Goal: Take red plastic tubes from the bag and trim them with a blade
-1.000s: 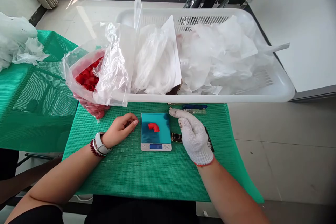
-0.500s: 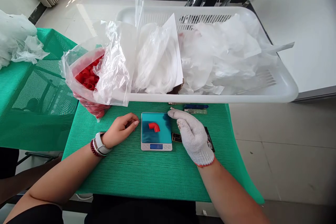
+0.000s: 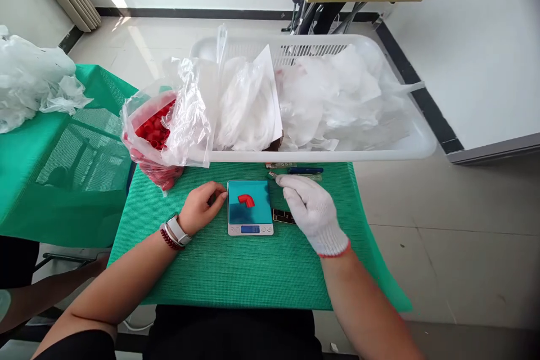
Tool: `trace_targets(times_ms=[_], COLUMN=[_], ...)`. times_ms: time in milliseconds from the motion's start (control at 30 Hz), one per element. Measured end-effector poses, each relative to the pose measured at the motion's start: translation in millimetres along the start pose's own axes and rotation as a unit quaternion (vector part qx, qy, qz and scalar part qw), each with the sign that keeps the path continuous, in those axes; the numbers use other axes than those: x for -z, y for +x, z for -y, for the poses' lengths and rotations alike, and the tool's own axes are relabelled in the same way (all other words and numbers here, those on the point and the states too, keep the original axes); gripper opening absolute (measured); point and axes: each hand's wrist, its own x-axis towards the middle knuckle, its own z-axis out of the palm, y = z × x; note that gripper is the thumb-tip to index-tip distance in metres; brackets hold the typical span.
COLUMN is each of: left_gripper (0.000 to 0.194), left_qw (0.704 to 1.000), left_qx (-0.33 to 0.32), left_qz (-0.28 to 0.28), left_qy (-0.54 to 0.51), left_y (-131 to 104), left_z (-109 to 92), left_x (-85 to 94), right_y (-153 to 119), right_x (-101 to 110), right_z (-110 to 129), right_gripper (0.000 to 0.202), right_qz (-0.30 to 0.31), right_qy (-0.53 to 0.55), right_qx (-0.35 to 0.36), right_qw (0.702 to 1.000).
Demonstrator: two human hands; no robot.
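1 red elbow (image 3: 246, 199) lies on the scale (image 3: 250, 208), between both hands. Left hand (image 3: 202, 208) loosely curled, empty; gloved right hand (image 3: 310, 208) relaxed, empty. Keep both off the pan until the reading settles.

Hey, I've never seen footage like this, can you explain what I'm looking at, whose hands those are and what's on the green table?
The one picture comes from a camera worn on a person's head, looking down at their own hands. The left hand is bare, with a watch, and rests beside a small scale. The right hand wears a white glove and rests on the scale's other side. Neither holds anything. A red elbow fitting lies on the scale. Behind are a bag of red fittings and a white basket of plastic bags.
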Motion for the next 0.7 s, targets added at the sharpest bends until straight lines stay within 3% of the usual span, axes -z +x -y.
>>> trace_targets(times_ms=[67,167,267,367,533,700], left_gripper=[0.014,0.012,0.015,0.024,0.024,0.016], left_qw=[0.999,0.991,0.979,0.971,0.973,0.976], left_qx=[-0.040,-0.104,-0.152,-0.179,-0.175,-0.163], left_qz=[-0.026,-0.065,-0.091,-0.083,-0.048,-0.067], left_qy=[0.023,0.052,0.100,0.137,0.146,0.128], left_y=[-1,-1,0,1,0,-6], left_z=[-1,-6,-13,-18,-19,-18], left_x=[-1.6,-5.3,-11.7,-19.7,-28.6,-25.2], right_y=[-4,-15,-22,-22,-20,-27], right_x=[15,27,28,24,17,16], right_z=[4,12,22,33,48,54], right_gripper=[0.023,0.025,0.025,0.024,0.020,0.017], right_qz=[0.057,0.144,0.235,0.296,0.301,0.247], right_qy=[-0.128,-0.268,-0.325,-0.348,-0.384,-0.338], right_qx=[0.031,-0.001,-0.053,-0.096,-0.157,-0.220], right_qw=[0.990,0.953,0.915,0.884,0.859,0.881])
